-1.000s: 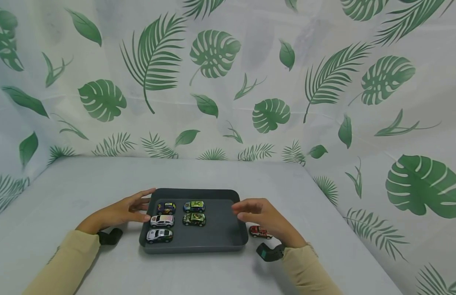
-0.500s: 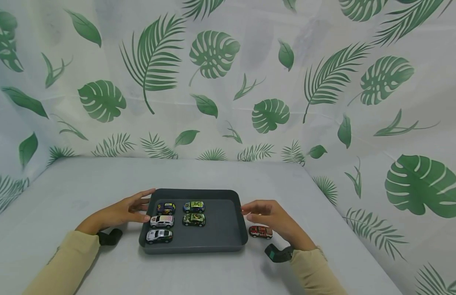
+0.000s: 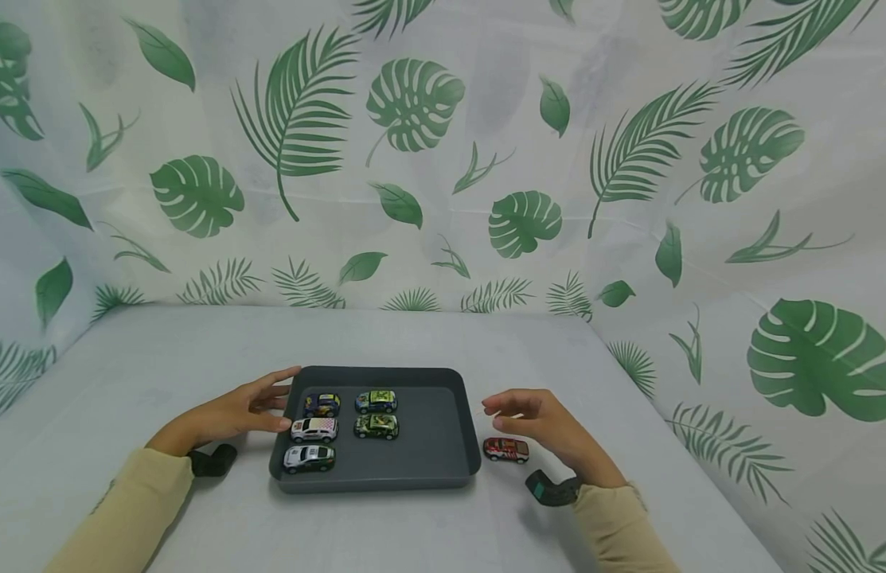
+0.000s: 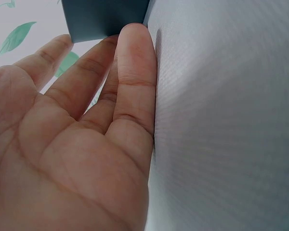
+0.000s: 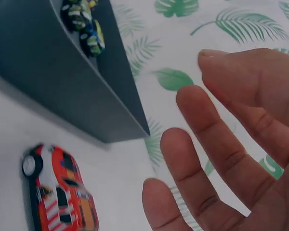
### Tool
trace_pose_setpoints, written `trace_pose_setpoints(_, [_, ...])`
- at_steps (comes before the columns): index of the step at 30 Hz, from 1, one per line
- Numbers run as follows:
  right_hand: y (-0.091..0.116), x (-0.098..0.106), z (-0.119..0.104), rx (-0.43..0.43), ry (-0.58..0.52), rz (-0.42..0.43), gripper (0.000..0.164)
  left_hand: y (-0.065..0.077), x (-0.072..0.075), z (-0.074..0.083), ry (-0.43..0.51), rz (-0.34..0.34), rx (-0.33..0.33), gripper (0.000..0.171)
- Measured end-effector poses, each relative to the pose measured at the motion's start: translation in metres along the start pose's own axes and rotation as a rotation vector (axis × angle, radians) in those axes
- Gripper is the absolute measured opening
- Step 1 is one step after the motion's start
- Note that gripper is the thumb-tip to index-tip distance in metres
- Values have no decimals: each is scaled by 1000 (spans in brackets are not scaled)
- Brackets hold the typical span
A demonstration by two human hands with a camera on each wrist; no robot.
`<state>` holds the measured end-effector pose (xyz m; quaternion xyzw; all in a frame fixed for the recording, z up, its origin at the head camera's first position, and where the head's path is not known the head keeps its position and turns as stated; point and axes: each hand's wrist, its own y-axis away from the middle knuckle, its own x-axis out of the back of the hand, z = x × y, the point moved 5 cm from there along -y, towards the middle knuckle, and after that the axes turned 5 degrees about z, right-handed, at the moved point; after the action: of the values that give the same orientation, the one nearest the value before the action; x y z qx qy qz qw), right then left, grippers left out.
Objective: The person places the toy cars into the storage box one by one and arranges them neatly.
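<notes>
A dark grey tray [image 3: 421, 482] lies on the table with several toy cars inside. On its left side stand a purple and yellow car [image 3: 322, 404], a white car with a pink pattern [image 3: 314, 430] and a silver-white car [image 3: 310, 458]. Two greenish cars, one brighter [image 3: 376, 401] and one camouflage-patterned [image 3: 376, 426], stand nearer the middle. My left hand [image 3: 235, 410] rests at the tray's left edge, fingers extended, thumb by the rim. Holding nothing, my right hand [image 3: 539, 426] hovers right of the tray, fingers relaxed, above and behind a red toy car [image 3: 505, 450] on the table.
A white cloth covers the table [image 3: 385, 533]. Behind and to the right hangs a white curtain [image 3: 443, 199] printed with green leaves. Each wrist wears a black camera band, the right one [image 3: 552, 489] close to the red car.
My right hand has drawn back to the right, from over the tray's right rim to beside it. The left hand, tray and cars stay in place.
</notes>
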<state>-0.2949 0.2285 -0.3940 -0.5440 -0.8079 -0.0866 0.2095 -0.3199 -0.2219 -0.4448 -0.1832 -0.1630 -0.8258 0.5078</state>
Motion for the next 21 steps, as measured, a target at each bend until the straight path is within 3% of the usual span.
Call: trace_pose_setpoints(21, [1, 8, 21, -65, 116, -30, 32, 2, 0, 4, 4, 0, 8, 103])
